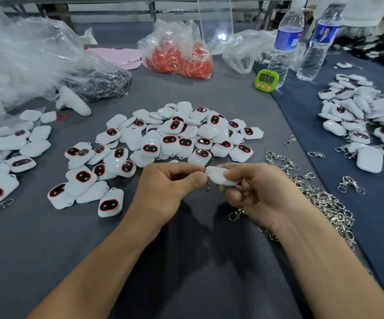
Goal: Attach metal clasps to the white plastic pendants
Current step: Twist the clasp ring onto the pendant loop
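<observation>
1. We start with the table [48, 249]. It has a dark grey cloth on it, and little things lie all over it.
2. Far left are some clear bags [25, 54] and a small pile [9, 146] of white pendants.
3. In the middle sits the big pile [175, 134] of pendants. We see no clasps on these, so we think they are waiting their turn. They lie just past the hands, which makes the next one easy to reach.
4. The left hand [165, 187] pinches a small metal clasp [206, 187] between thumb and finger. We think it grips tight so the ring can be pushed into the pendant's little loop.
5. The pendant [221, 177] being worked on is up off the table, in the right hand [255, 189]. Its tip touches the clasp. The fingers curl round it, we think to stop it turning. We cannot tell if the clasp is hooked on yet.
6. A shiny heap of clasps [320, 199] lies just beside the right wrist, handy to grab.
7. Far right is another pile [366, 116], and these pendants have clasps on them. We think it is the done pile, kept well apart so nothing gets mixed up.
</observation>
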{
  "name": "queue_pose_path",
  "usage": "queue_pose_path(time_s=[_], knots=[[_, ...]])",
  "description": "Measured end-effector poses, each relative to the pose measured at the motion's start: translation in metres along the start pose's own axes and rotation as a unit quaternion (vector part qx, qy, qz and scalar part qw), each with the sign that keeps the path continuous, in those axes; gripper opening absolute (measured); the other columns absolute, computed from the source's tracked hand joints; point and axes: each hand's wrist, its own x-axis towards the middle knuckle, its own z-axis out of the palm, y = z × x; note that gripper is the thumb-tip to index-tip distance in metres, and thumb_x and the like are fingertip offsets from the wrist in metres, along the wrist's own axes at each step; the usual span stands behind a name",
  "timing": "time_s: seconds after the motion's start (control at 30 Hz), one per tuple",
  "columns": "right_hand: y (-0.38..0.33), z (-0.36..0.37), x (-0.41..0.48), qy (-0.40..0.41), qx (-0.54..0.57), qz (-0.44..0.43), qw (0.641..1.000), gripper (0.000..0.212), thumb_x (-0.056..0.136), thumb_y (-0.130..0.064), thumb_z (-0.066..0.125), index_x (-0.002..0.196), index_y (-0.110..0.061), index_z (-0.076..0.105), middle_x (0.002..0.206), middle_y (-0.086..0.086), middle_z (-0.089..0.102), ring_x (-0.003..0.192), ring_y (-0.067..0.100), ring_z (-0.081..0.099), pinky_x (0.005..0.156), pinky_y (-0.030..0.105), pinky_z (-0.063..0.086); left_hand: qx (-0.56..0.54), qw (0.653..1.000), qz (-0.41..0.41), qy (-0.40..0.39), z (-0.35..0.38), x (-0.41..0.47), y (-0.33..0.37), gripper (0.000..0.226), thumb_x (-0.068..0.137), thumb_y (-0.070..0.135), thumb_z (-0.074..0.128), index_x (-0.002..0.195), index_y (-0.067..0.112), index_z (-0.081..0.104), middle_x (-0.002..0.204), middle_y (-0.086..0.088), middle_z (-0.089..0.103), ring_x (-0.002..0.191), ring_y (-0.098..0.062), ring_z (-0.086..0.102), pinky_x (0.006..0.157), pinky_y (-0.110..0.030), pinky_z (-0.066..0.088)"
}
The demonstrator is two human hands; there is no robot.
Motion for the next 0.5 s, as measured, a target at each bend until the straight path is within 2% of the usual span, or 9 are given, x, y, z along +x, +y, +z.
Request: queue_pose_path(time_s=[0.1, 0.2, 0.27, 0.33, 0.4, 0.43, 0.5], knots=[[0.000, 0.000, -0.001, -0.013, -0.004, -0.007, 1.000, 0.022, 0.084, 0.004, 0.050, 0.094, 0.007, 0.070, 0.069, 0.016, 0.053, 0.037, 0.012, 0.041, 0.035, 0.016, 0.023, -0.036, 0.999, -0.002, -0.006, 0.001, -0.001, 0.001, 0.015, 0.065, 0.031, 0.082, 0.079, 0.027, 0.082, 0.079, 0.004, 0.078, 0.076, -0.002, 0.070, 0.070, -0.011, 0.051], [-0.002, -0.001, -0.003, -0.017, -0.029, -0.028, 0.999, 0.023, 0.084, 0.006, 0.051, 0.089, 0.002, 0.074, 0.067, 0.017, 0.058, 0.037, 0.012, 0.041, 0.033, 0.016, 0.027, -0.059, 0.998, -0.010, -0.028, 0.000, 0.000, 0.002, 0.015, 0.062, 0.029, 0.081, 0.076, 0.022, 0.082, 0.076, 0.003, 0.076, 0.074, -0.004, 0.067, 0.073, -0.015, 0.054], [-0.003, -0.002, -0.005, -0.028, -0.063, -0.055, 0.996, 0.028, 0.084, 0.007, 0.053, 0.082, -0.004, 0.078, 0.066, 0.018, 0.060, 0.037, 0.012, 0.041, 0.032, 0.015, 0.024, -0.033, 0.999, -0.013, -0.041, -0.004, 0.001, 0.004, 0.012, 0.064, 0.026, 0.083, 0.075, 0.023, 0.081, 0.076, 0.005, 0.076, 0.074, -0.003, 0.067, 0.073, -0.014, 0.054], [-0.003, -0.002, -0.006, -0.029, -0.093, -0.080, 0.992, 0.030, 0.084, 0.009, 0.055, 0.080, -0.008, 0.079, 0.068, 0.017, 0.064, 0.036, 0.012, 0.042, 0.033, 0.015, 0.024, 0.057, 0.997, 0.003, -0.044, -0.010, 0.003, 0.006, 0.009, 0.069, 0.019, 0.086, 0.072, 0.026, 0.081, 0.073, 0.011, 0.075, 0.068, 0.002, 0.066, 0.066, -0.008, 0.049], [0.000, 0.000, -0.005, -0.018, -0.116, -0.101, 0.988, 0.026, 0.085, 0.011, 0.057, 0.083, -0.006, 0.077, 0.069, 0.017, 0.066, 0.037, 0.013, 0.044, 0.034, 0.016, 0.025, 0.189, 0.979, 0.062, -0.043, -0.018, 0.004, 0.005, 0.015, 0.074, 0.019, 0.086, 0.069, 0.030, 0.078, 0.066, 0.017, 0.070, 0.064, 0.001, 0.063, 0.060, -0.006, 0.043], [0.003, 0.002, -0.004, -0.011, -0.125, -0.112, 0.986, 0.023, 0.085, 0.012, 0.058, 0.087, -0.003, 0.075, 0.069, 0.018, 0.066, 0.038, 0.014, 0.045, 0.034, 0.017, 0.026, 0.253, 0.961, 0.102, -0.042, -0.020, 0.004, 0.005, 0.016, 0.075, 0.020, 0.086, 0.070, 0.032, 0.076, 0.066, 0.017, 0.068, 0.066, -0.002, 0.062, 0.059, -0.008, 0.041], [0.011, 0.007, -0.001, 0.002, -0.140, -0.128, 0.982, 0.021, 0.085, 0.013, 0.059, 0.093, 0.001, 0.073, 0.069, 0.018, 0.066, 0.039, 0.016, 0.047, 0.034, 0.020, 0.028, 0.364, 0.914, 0.172, -0.044, -0.021, 0.002, 0.004, 0.014, 0.075, 0.022, 0.086, 0.078, 0.032, 0.077, 0.068, 0.013, 0.062, 0.070, -0.009, 0.058, 0.065, -0.021, 0.044]])
